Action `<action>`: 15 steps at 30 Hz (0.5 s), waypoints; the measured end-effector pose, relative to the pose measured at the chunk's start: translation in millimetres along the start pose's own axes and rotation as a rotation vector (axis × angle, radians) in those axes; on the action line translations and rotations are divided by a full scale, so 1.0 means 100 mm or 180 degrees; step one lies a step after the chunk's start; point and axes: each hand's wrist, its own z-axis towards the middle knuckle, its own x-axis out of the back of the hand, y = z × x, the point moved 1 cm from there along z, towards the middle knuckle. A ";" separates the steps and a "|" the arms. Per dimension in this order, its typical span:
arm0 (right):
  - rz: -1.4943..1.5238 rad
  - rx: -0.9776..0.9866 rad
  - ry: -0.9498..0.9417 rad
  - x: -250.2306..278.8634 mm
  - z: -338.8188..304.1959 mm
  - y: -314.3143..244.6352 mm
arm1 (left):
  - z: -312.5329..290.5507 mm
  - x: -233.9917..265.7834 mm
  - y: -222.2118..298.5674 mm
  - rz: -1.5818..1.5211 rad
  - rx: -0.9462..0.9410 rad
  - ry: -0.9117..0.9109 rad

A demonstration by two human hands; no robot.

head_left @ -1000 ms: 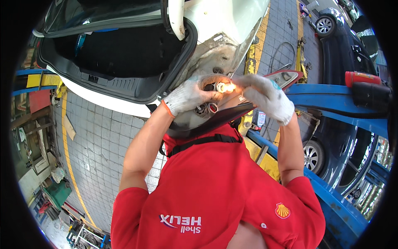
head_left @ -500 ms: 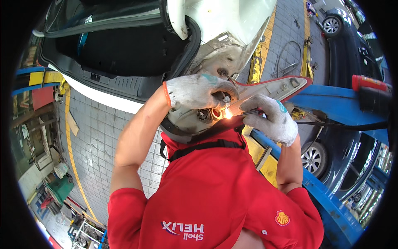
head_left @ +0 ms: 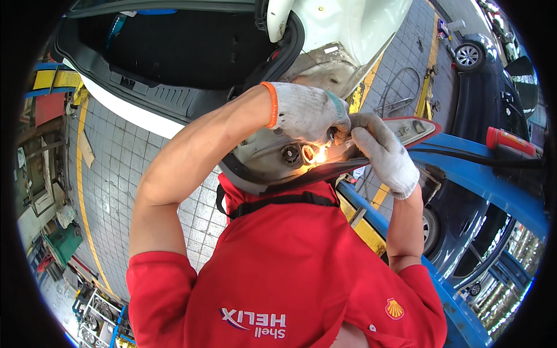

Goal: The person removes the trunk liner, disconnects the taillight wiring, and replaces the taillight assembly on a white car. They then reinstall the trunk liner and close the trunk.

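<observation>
A tail light housing [head_left: 264,156], its pale back uppermost and its edge red, sits before my chest beside the white car's rear corner. A lit bulb [head_left: 321,154] glows at it, next to a round opening [head_left: 308,153] and a dark round socket [head_left: 290,154]. My left hand [head_left: 310,113], in a grey-white work glove, arches over the housing with curled fingertips pressed together above the bulb. Facing it, my gloved right hand [head_left: 384,153] has bent fingers meeting the left fingertips. Whatever the fingers pinch is hidden.
The open boot [head_left: 168,52] of the white car [head_left: 130,119] lies ahead. On the right, a blue lift arm [head_left: 464,162] carries a red-and-black object [head_left: 510,142] and a black cable [head_left: 458,153]. A dark car [head_left: 484,104] stands beyond it, on tiled floor [head_left: 119,168].
My left hand has shifted right, away from the bulb, to meet my right fingers. The dark thin item by my right fingers no longer shows. The view has moved slightly.
</observation>
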 end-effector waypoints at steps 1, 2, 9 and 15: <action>0.0200 -0.0055 -0.0064 0.00 0.01 -0.02 | -0.02 -0.01 -0.01 0.0066 0.0001 0.0006; 0.0164 -0.0077 -0.0065 0.01 0.03 -0.03 | -0.04 -0.03 -0.02 0.0114 -0.0100 0.0136; 0.0320 -0.0374 -0.0331 0.14 0.13 -0.03 | -0.17 -0.19 0.05 0.0500 -0.0241 0.0503; -0.0208 0.0169 -0.0496 0.10 0.26 -0.11 | -0.27 -0.30 0.22 0.0910 -0.0621 0.0833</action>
